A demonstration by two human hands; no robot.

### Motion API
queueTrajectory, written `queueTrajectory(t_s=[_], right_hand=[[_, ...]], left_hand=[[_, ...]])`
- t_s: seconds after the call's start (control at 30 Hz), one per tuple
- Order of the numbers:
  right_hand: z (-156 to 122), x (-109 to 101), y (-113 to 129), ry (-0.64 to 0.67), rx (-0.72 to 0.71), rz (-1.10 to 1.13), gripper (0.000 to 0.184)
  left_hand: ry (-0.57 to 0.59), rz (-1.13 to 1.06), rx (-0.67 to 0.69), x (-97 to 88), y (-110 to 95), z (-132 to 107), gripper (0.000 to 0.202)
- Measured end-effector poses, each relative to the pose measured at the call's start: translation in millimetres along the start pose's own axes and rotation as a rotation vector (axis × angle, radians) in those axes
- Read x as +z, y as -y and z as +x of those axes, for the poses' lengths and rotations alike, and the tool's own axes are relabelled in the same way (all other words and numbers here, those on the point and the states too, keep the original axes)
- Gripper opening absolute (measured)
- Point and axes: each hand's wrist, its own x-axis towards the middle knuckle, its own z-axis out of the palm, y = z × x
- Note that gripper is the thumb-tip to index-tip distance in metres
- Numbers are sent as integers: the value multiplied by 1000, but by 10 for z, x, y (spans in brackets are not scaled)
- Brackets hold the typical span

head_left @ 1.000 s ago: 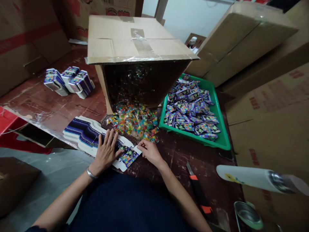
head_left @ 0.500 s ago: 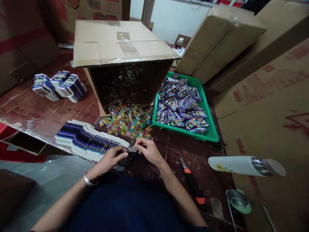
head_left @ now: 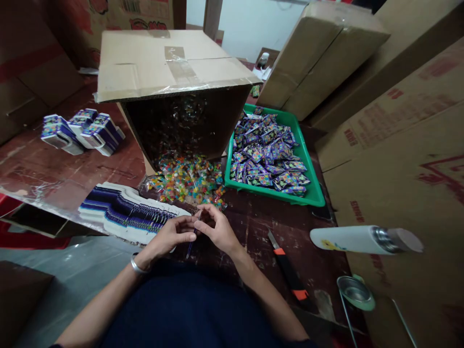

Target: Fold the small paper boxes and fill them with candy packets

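Observation:
My left hand [head_left: 174, 235] and my right hand [head_left: 216, 229] meet close to my body, over the near table edge. Their fingers are closed on a thin folding carton [head_left: 189, 248], seen nearly edge-on as a dark purple strip, most of it hidden by the fingers. Just left of it lies a fanned row of flat purple and white cartons [head_left: 123, 212]. Beyond my hands, clear packets of colourful candies [head_left: 188, 179] spill from a cardboard box [head_left: 134, 63] on its side.
A green tray [head_left: 321, 195] holds many purple candy packets. Several erected cartons [head_left: 83, 130] stand at the left. An orange-and-black utility knife [head_left: 288, 270], a white flask [head_left: 344, 239] and a metal cup [head_left: 355, 291] are on the right. Large cardboard boxes [head_left: 398, 159] wall the right side.
The carton between my hands has turned from a flatter view to nearly edge-on. My left fingers have stretched further along it, and the whole view has shifted slightly.

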Motion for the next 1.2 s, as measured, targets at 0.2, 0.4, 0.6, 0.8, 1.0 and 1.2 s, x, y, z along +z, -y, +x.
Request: queueTrajectory(t_s=[0.2,0.4,0.6,0.8,1.0,1.2], right_hand=[[37,-80,-30,81,33,271,56],[97,-219,-191,7,42,337,55],[55,-212,-6,-8,17,185,54],[1,-45,197,-121,-94,32,44],[-134,-49,215,-153,-258,-319,41],[-136,-46,193,69,-178,-289,18]], left_hand=[[57,-79,-37,-92,-53,-34,63],[-294,488,266,-138,-112,-93,44],[-291,554,325,63,-216,-147,24],[-8,94,103,164,-201,15,47],[102,-258,8,119,-195,-15,53],[165,-215,-23,101,-159,-96,50]])
